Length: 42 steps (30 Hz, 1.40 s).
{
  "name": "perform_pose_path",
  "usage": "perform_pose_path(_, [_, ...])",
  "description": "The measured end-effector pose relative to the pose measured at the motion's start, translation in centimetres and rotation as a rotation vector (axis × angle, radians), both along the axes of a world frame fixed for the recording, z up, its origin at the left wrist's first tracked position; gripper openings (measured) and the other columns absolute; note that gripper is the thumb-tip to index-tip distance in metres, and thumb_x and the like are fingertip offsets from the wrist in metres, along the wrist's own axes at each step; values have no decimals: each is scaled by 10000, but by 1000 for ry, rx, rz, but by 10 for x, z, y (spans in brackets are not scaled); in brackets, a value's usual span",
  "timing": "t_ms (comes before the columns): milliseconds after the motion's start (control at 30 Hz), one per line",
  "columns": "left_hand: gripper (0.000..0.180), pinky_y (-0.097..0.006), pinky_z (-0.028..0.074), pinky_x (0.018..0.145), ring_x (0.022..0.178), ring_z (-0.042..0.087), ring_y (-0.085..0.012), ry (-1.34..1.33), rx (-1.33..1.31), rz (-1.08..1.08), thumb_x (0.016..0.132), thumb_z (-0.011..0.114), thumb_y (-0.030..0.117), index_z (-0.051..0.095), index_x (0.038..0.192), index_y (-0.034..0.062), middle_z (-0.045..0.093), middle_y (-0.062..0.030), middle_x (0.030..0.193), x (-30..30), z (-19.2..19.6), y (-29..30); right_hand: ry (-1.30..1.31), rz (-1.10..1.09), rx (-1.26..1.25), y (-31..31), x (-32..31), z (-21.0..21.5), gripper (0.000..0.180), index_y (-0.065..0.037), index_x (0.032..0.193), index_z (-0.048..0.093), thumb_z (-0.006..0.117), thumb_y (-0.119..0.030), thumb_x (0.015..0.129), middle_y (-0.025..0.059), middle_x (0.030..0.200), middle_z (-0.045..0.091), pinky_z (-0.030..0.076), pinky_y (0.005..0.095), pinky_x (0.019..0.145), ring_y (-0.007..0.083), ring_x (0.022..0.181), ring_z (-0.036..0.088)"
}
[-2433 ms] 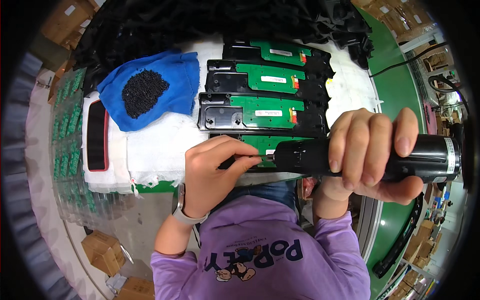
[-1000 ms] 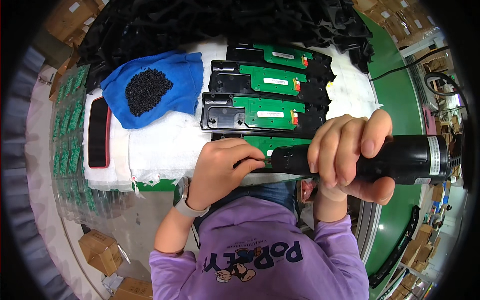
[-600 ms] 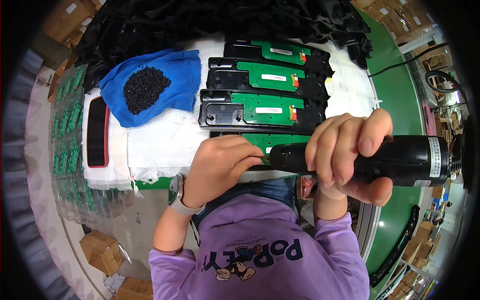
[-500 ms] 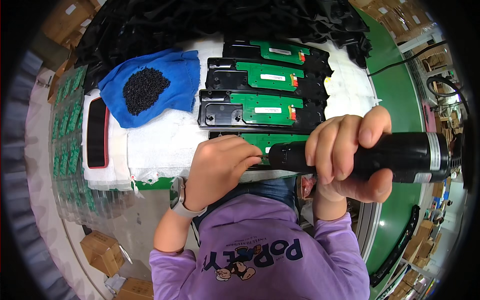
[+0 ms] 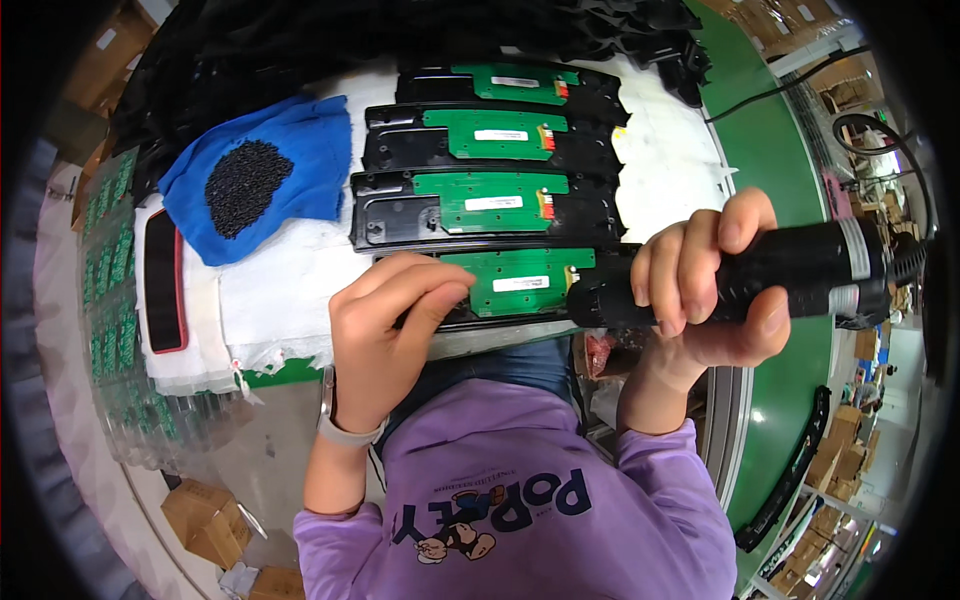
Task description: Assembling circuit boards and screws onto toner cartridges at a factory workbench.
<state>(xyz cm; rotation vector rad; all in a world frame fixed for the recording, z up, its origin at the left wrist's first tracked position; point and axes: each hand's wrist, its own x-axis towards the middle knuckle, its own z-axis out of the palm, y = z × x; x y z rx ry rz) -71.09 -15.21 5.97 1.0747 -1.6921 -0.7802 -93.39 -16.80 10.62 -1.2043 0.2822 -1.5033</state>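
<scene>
My right hand (image 5: 705, 270) is wrapped round a black electric screwdriver (image 5: 805, 268), held nearly level with its nose pointing left. That nose is over the right end of the nearest black plastic housing, by the green circuit board (image 5: 522, 284) lying in it. My left hand (image 5: 385, 325) is at the board's left end, fingers curled and thumb pressed to the fingertips; whatever they hold is hidden. Beyond are several more black housings (image 5: 395, 216) in a column, each with a green board. A heap of small black screws (image 5: 248, 188) lies on a blue cloth (image 5: 318, 170) to the left.
White sheeting (image 5: 290, 300) covers the green table (image 5: 735, 215). A red-edged phone (image 5: 164, 282) lies at the left, beside clear trays of green boards (image 5: 112, 270). Dark plastic parts (image 5: 350, 45) are heaped at the far side. A cable (image 5: 915, 160) hangs at the right.
My left hand has moved left, away from the screwdriver's tip, to the board's left end. The screwdriver's nose now sits at the board's right end. The whole view has shifted slightly.
</scene>
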Motion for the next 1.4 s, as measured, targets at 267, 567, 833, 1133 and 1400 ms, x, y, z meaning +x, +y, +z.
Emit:
perform_pose_path(267, [80,-236,436,584,650,561,-157,104,63,64,756,625,-22,628,835,-10,620,-86,796,-10,-11,-3,192,-131,-27,10,-12,-1,443,-41,972,412,656,-351,769,9,568,476,399,268,453,122,414,475])
perform_pose_path(567, [105,-227,432,575,664,560,-153,82,110,20,745,598,-48,616,838,-3,614,-80,805,-10,-11,-3,202,-102,-18,11,-9,-1,448,-40,975,423,679,-336,760,11,581,496,408,266,464,124,426,490])
perform_pose_path(833, [77,-221,457,597,664,599,-132,172,223,3,806,571,-9,616,868,-15,623,-86,796,-11,-17,1,237,-39,-18,13,2,2,363,-48,901,439,713,-183,705,38,605,515,383,245,429,135,458,489])
perform_pose_path(1133, [94,-219,480,643,701,616,-126,260,277,24,839,551,18,614,898,-21,630,-82,796,-10,-20,4,221,-85,-17,18,12,1,334,-45,858,435,709,-185,726,39,588,490,363,242,411,129,456,463])
perform_pose_path(1400, [103,-204,480,661,729,603,-95,356,321,-28,835,578,16,615,919,-30,636,-67,833,-5,-11,5,90,-45,-125,1,-5,6,400,-58,979,433,619,-362,799,-3,591,488,403,270,473,103,424,468])
